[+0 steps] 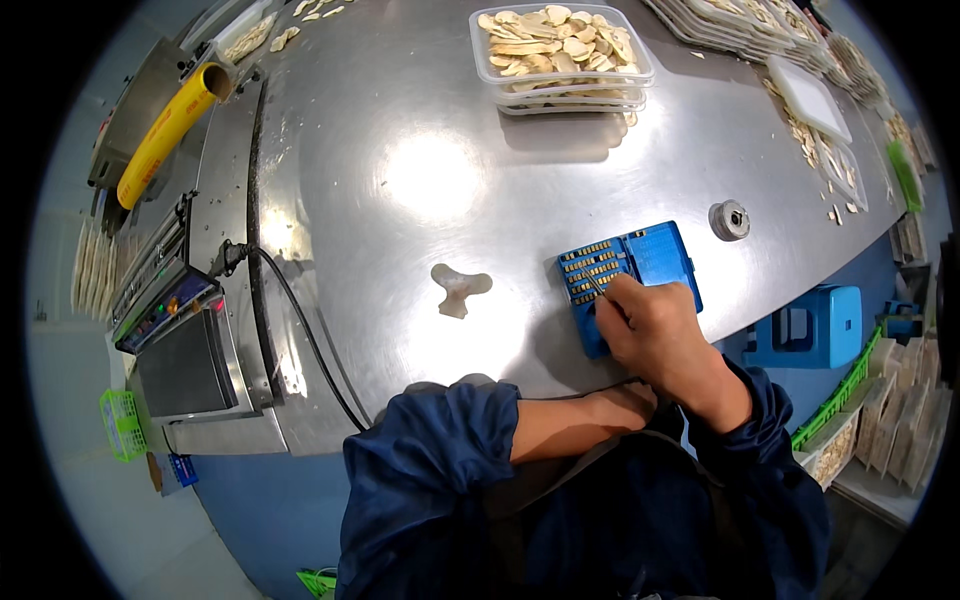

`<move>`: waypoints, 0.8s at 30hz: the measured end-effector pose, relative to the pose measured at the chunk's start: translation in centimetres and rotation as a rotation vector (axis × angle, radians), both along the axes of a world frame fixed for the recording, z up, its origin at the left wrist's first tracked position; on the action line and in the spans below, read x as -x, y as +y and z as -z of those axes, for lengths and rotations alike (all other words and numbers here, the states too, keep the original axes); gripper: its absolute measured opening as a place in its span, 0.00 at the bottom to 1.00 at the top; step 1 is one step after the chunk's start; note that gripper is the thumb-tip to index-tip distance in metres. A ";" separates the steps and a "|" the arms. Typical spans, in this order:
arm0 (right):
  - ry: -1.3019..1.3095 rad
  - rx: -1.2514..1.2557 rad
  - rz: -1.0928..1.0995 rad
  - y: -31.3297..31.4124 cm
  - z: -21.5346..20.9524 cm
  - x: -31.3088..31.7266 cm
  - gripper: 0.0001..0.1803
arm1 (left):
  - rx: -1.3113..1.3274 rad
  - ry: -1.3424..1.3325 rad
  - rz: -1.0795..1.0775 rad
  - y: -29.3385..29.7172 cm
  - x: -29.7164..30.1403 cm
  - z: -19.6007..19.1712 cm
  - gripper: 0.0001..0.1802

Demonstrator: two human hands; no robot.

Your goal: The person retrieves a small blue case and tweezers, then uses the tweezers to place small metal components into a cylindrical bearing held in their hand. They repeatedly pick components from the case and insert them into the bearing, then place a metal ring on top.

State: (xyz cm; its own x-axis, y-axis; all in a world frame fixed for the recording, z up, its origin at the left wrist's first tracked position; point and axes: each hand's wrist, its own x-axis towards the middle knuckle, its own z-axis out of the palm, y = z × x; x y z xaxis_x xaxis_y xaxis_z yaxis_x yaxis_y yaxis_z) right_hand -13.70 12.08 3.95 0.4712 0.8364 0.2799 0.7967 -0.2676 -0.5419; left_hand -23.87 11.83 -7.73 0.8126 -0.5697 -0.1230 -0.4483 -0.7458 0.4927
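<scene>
A blue plastic case (664,256) lies unfolded near the table's front edge. Rows of small brass-coloured blocks (598,262) fill its left half; the right half is a flat blue lid. Over the rows is my right hand (650,325), its fingers pinched on slim metal tweezers (594,282) whose tip points into the blocks. My left hand (622,404) rests at the table edge below the case, fingers curled and partly covered by my right wrist; whatever it may hold is hidden. To the right of the case sits a round grey metal part (730,220) with a central hole.
Stacked clear tubs of pale dried slices (562,50) stand at the back. A black cable (305,340) runs from a machine (185,365) at left, below a yellow hose (168,140). More trays (735,30) fill the far right. A blue stool (808,325) stands beyond the right edge.
</scene>
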 end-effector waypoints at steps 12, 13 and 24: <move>-0.034 0.076 -0.003 1.1 0.5 -0.3 0.10 | 0.012 -0.001 0.010 -0.2 -0.5 0.2 0.14; -0.029 0.081 0.001 1.2 0.5 -0.3 0.10 | 0.012 -0.008 0.012 -0.2 -0.5 0.2 0.14; -0.032 0.058 -0.001 1.2 0.6 -0.1 0.09 | 0.012 0.003 0.022 0.0 -0.2 0.1 0.15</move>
State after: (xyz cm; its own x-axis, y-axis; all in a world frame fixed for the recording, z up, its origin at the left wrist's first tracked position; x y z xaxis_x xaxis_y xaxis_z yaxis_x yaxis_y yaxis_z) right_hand -13.58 13.27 3.37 0.4622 0.8520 0.2460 0.8135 -0.2969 -0.5001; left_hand -23.64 11.80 -7.88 0.7994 -0.5890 -0.1188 -0.4630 -0.7299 0.5028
